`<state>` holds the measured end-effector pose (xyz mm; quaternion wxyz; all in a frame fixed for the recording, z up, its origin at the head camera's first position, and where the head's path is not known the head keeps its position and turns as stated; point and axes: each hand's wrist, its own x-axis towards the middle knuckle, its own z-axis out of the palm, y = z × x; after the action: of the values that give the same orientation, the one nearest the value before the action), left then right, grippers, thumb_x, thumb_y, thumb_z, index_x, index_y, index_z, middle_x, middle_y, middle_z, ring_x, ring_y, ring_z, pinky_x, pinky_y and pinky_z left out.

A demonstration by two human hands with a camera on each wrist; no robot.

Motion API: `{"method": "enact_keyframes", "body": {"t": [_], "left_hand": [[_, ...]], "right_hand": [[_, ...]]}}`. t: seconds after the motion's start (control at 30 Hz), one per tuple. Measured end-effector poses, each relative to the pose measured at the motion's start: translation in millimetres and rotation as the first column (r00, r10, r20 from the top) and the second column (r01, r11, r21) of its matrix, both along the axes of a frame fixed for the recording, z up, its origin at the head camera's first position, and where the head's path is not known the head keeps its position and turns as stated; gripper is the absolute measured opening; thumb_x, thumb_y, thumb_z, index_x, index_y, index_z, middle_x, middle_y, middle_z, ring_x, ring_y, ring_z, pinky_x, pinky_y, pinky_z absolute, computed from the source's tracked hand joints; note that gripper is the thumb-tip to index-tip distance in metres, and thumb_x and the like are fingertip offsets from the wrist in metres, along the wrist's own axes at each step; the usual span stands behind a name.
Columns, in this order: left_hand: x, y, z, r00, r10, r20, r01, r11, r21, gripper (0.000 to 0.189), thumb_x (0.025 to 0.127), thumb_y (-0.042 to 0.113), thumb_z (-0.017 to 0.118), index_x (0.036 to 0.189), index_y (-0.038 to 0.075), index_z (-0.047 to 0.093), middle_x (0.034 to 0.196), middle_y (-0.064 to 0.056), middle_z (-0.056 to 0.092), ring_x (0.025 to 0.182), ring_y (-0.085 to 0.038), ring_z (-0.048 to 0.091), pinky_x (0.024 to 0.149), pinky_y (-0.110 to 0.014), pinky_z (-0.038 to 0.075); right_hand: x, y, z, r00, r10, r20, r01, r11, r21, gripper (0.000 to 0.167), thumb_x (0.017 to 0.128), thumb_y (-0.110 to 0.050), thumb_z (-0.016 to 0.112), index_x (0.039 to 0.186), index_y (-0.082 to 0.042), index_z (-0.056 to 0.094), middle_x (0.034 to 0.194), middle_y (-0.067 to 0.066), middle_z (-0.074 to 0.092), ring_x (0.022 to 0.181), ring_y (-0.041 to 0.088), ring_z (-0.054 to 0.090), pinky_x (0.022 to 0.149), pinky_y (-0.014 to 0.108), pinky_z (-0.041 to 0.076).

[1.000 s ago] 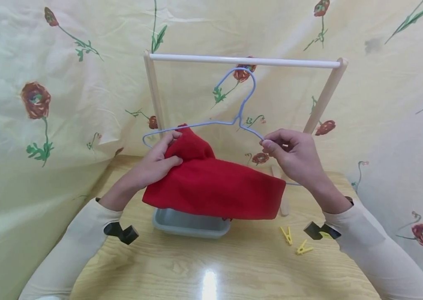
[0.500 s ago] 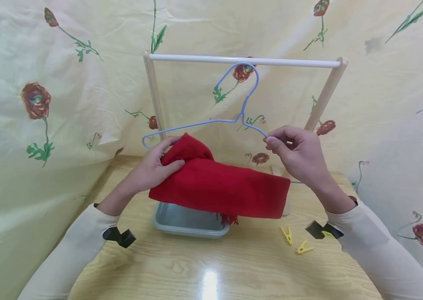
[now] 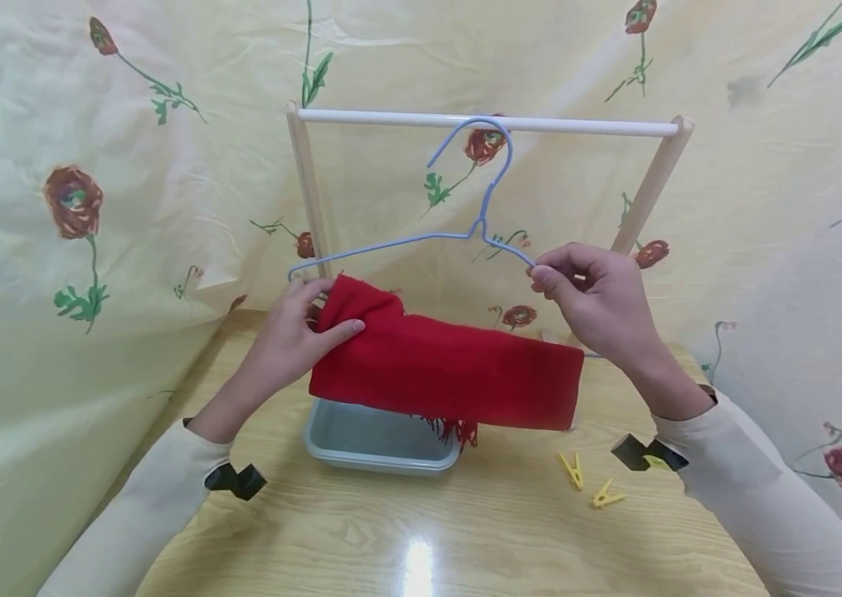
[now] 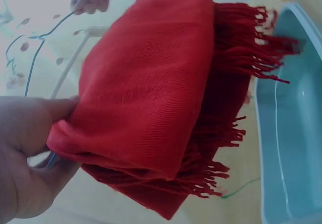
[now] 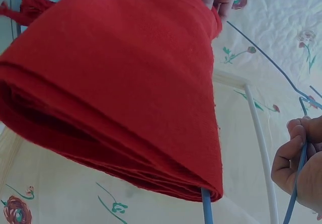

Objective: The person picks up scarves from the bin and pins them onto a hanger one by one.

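Observation:
A folded red scarf (image 3: 450, 369) with fringed ends hangs over the lower bar of a blue wire hanger (image 3: 391, 243). Near the hanger's left corner, my left hand (image 3: 289, 332) pinches the scarf's upper edge, thumb in front; in the left wrist view the wire passes between its fingers. With thumb and fingertips, my right hand (image 3: 600, 303) grips the hanger's right shoulder. The lower bar (image 5: 207, 209) sticks out from the scarf's folds in the right wrist view. The hook overlaps the rack's white rail (image 3: 577, 126) in the head view; whether they touch I cannot tell.
A wooden-legged rack (image 3: 648, 195) stands behind the hanger. Below the scarf, a grey-blue tub (image 3: 379, 463) sits on the wooden table (image 3: 316, 531). Two yellow clothespins (image 3: 572, 471) lie at the right. Flowered cloth (image 3: 167, 249) encloses the back and sides.
The hanger has risen, bringing its hook up to the rail's height in the head view. The scarf has shifted slightly right, and its fringe now shows beneath. My left hand has moved slightly left.

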<state>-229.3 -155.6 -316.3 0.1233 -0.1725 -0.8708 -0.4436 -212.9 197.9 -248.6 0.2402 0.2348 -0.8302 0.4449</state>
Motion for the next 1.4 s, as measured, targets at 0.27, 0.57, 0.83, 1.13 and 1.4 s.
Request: {"method": "enact_keyframes", "body": {"t": [0.27,0.57,0.83,1.13,1.4], "left_hand": [[0.4,3.9,-9.0,0.931,0.128,-0.342,-0.161,0.984,-0.071,0.062,0.078,0.023,0.091,0.128,0.002,0.061,0.12,-0.014,0.056,0.082,-0.026,0.068,0.072,-0.043,0.062],[-5.0,3.2,-13.5,0.897,0.146,-0.417,-0.193,0.978,-0.074,0.055,0.077,0.023,0.092,0.121,0.003,0.065,0.114,-0.015,0.056,0.08,-0.026,0.064,0.066,-0.039,0.057],[-7.1,21.3,-11.0,0.857,-0.052,-0.512,-0.009,0.993,-0.116,0.043,0.079,0.021,0.09,0.114,0.006,0.07,0.115,-0.01,0.065,0.107,-0.026,0.056,0.079,-0.04,0.056],[-9.6,69.5,-0.4,0.795,-0.396,-0.46,0.323,0.918,-0.232,0.051,0.083,0.022,0.087,0.128,0.008,0.068,0.125,-0.007,0.07,0.114,-0.02,0.065,0.096,-0.036,0.055],[-9.1,115.6,5.9,0.844,-0.481,-0.235,0.371,0.843,-0.39,0.054,0.087,0.04,0.081,0.133,0.015,0.067,0.126,0.001,0.07,0.112,-0.016,0.067,0.095,-0.03,0.055]], "right_hand": [[1.0,-0.8,0.2,1.0,-0.004,0.002,0.004,1.0,-0.012,0.008,0.094,0.0,0.07,0.098,0.006,0.074,0.079,-0.012,0.068,0.071,0.008,0.062,0.068,0.012,0.054],[0.3,0.9,-1.8,1.0,-0.012,-0.002,0.012,1.0,-0.002,0.008,0.094,-0.001,0.071,0.098,0.005,0.075,0.079,-0.007,0.069,0.071,0.009,0.062,0.069,0.013,0.054],[-1.1,0.2,-3.0,1.0,-0.006,-0.001,0.006,1.0,0.006,0.007,0.094,-0.001,0.071,0.098,0.004,0.075,0.08,0.0,0.07,0.072,0.011,0.064,0.072,0.013,0.055],[-1.9,-5.9,-3.2,1.0,0.003,0.004,-0.003,1.0,0.027,0.008,0.095,-0.002,0.071,0.099,0.004,0.075,0.083,0.013,0.071,0.072,0.008,0.065,0.07,0.013,0.055],[-1.4,-8.7,-3.6,1.0,0.007,-0.012,-0.007,0.998,0.063,0.009,0.096,-0.003,0.07,0.1,0.003,0.075,0.085,0.013,0.072,0.073,0.008,0.064,0.064,0.013,0.052]]}}
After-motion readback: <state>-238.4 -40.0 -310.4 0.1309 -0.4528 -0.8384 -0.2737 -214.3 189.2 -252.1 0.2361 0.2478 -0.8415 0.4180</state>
